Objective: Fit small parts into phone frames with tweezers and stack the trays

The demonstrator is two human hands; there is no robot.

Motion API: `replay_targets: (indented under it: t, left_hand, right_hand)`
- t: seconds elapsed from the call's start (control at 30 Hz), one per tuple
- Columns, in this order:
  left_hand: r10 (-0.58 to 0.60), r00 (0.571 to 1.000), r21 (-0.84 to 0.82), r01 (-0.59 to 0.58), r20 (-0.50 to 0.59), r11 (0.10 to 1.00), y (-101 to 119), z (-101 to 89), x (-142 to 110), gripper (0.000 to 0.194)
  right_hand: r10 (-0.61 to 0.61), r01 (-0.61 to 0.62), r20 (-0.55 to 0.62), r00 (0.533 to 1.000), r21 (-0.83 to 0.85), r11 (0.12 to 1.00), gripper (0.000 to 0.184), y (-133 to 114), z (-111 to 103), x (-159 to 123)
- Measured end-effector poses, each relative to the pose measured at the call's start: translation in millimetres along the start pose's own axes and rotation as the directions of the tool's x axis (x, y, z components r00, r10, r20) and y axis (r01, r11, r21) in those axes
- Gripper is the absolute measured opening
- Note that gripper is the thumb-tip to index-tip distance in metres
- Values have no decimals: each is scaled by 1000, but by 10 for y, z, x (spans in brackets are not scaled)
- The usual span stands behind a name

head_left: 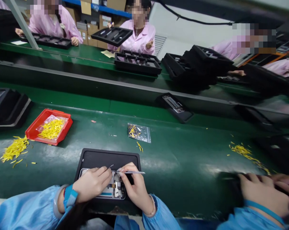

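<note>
Phone frame (117, 188), its board and small parts exposed, lies flat in the lower half of a black tray (108, 156) on the green bench (182, 159), right under both hands. The right hand (136, 188) has a firm, closed grip on slim steel tweezers (132, 172), pinched between thumb and fingers, with the shank running across the frame's upper edge. The left hand (92, 183) is also closed, holding a slim tool (111, 166) of which only a fine tip shows above the fingers. Both hands meet at that edge, so the step in hand looks like close, fine handling there, and it calls for small, steady movements; the fingers hide what the points touch. Beyond the tray lie a clear bag (139, 132) of yellow strips, a red tray (59, 113) holding more, and a loose yellow pile (15, 148). Another hand (261, 195) in a blue sleeve works apart at the right, and people in pink sit across the belt.
</note>
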State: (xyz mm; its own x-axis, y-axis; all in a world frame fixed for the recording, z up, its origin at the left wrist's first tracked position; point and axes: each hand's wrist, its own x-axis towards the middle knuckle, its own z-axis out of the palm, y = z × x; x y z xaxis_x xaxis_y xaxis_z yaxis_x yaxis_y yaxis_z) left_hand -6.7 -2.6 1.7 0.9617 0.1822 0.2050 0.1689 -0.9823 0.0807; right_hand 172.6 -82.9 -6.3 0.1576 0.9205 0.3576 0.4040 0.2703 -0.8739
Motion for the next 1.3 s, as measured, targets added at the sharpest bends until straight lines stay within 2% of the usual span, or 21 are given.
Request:
replay_targets:
  t: [0.13,0.23,0.33,0.6,0.9,1.17,1.23,1.3]
  left_hand:
    - [-49,998,-83,46,-33,995,-60,17,43,19]
    - [-102,991,-178,84,-91,980,-106,48,54,26]
    - [-91,988,-175,68,-126,982,-114,69,37,31]
    - [-41,998,-92,37,-45,995,-72,26,21,18]
    - [-49,999,-103,51,19,993,-83,25,14,20]
    - [-55,995,-116,65,86,991,-83,4,38,17]
    - [-78,994,-103,85,71,991,-67,24,51,18]
    - [-104,994,-83,108,45,991,-40,50,63,18]
  right_hand:
    - [8,-8,-47,999,11,1000,8,-7,2,10]
    - [-2,2,-24,1000,-7,1000,8,-1,7,12]
    - [-6,6,-6,1000,-15,1000,8,0,10,10]
    - [0,0,4,1000,-17,1000,12,3,9,10]
    - [-56,55,-13,998,-77,996,14,26,29,-20]
    - [-67,76,75,995,-125,989,14,-5,16,29]
    - [-89,93,42,995,-121,988,13,-39,15,30]
    - [-132,121,-128,983,-94,988,13,-84,13,24]
